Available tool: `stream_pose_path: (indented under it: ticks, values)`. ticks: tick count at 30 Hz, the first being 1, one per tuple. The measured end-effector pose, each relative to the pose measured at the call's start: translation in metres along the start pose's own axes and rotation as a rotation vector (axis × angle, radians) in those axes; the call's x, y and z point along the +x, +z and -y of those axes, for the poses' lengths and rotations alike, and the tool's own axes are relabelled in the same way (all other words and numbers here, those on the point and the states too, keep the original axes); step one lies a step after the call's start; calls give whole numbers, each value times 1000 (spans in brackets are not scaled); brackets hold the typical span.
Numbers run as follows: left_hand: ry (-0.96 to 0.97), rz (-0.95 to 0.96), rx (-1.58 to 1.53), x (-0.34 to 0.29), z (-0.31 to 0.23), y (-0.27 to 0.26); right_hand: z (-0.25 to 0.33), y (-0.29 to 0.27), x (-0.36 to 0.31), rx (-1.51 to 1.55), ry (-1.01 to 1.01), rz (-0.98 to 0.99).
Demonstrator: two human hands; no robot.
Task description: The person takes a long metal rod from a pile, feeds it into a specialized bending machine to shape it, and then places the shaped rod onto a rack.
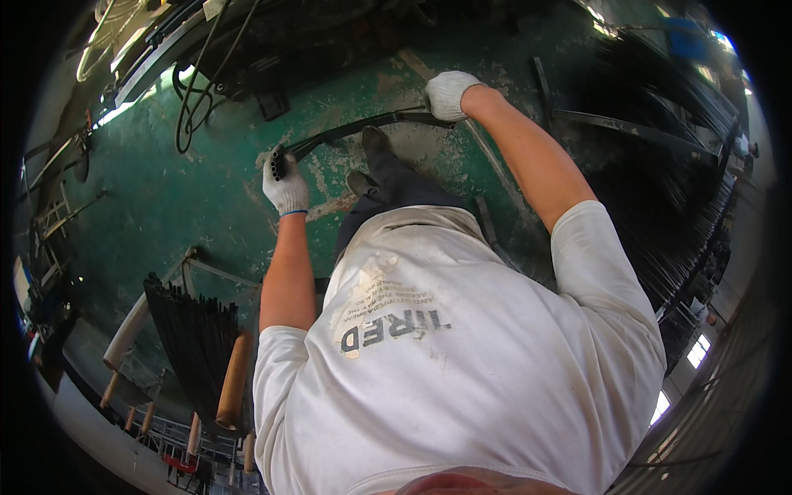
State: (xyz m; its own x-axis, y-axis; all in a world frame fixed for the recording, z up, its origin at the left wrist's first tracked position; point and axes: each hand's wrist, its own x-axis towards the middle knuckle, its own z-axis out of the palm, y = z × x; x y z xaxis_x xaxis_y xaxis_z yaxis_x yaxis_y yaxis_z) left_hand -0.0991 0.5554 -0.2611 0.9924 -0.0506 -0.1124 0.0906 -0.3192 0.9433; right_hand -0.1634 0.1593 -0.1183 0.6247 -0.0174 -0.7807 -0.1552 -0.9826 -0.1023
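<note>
A bundle of thin black tubes [342, 132] stretches in front of my legs, held level between both hands. My left hand [286, 190], in a white knit glove, is wrapped round the bundle near one end, where several round hollow tube ends show. My right hand [450, 95], gloved the same way, is closed on the bundle toward its other end. Some tube ends stick out below and beside the right hand. The fingers of that hand are partly hidden by its back.
A large pile of long black tubes [635, 157] lies in a metal frame [631, 128] to the right. At lower left, more black tubes [194, 338] rest on a rack beside a brown roller [234, 381]. Dark cables [186, 115] hang at upper left above the worn green floor [165, 190].
</note>
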Motion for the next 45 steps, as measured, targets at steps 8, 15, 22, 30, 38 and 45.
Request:
stream_pose_path:
  ticks: [8,15,22,30,38,45]
  values:
    - [0,22,18,-6,-10,-2,9,-1,0,-77,-74,0]
    - [33,37,57,-5,-12,0,7,7,3,-16,-56,39]
    - [74,-13,77,-1,5,-2,-4,16,-23,308,41,-127]
    - [19,-59,13,-5,3,5,15,102,-61,942,152,-609]
    - [26,-102,16,-6,2,8,59,157,-14,937,452,-1024]
    - [-16,-38,44,-7,-1,0,60,160,14,797,517,-1183]
